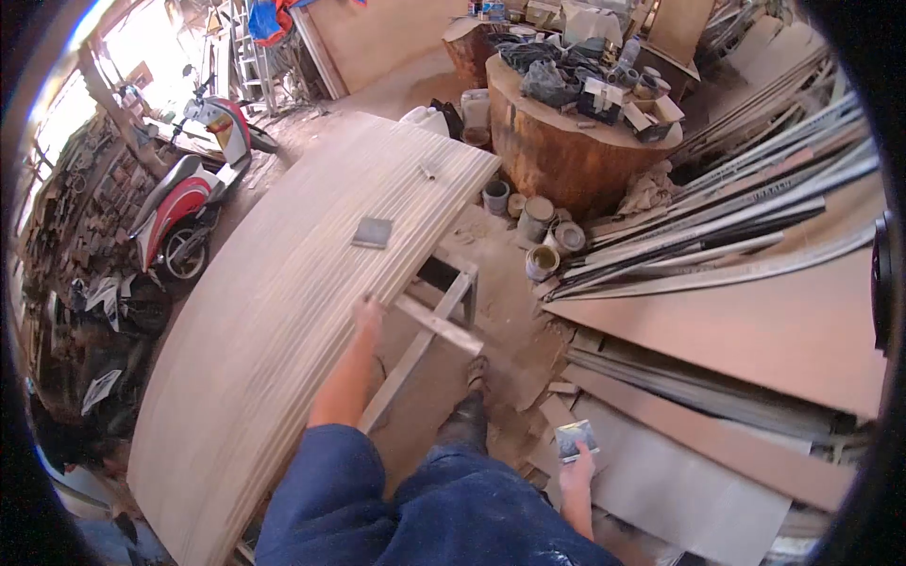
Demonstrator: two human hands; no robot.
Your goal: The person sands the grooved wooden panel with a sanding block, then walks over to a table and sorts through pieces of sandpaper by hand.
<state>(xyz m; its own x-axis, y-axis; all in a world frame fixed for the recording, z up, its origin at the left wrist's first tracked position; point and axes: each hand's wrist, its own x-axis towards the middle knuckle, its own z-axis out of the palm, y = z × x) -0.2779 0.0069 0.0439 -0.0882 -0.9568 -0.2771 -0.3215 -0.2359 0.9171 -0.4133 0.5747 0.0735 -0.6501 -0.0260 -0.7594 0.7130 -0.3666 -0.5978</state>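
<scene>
My left hand (369, 316) is at the near edge of a stack of long pale wooden panels (283, 255). Its fingers are blurred, so their grip does not show. Low on the right, my right hand (577, 471) is closed on a small square pad (575, 440) with a greyish face and a yellowish mark. On the top panel lies a dark grey square sanding pad (373, 232). Farther up the same panel sits a small light cylindrical piece (427, 173).
A wooden trestle (421, 354) supports the stack, with a short bar (439, 325) jutting out. Paint cans (543, 262) stand by a big wood stump (557, 151). Boards and strips (717, 340) lie on the right. A red motorbike (184, 203) is parked left.
</scene>
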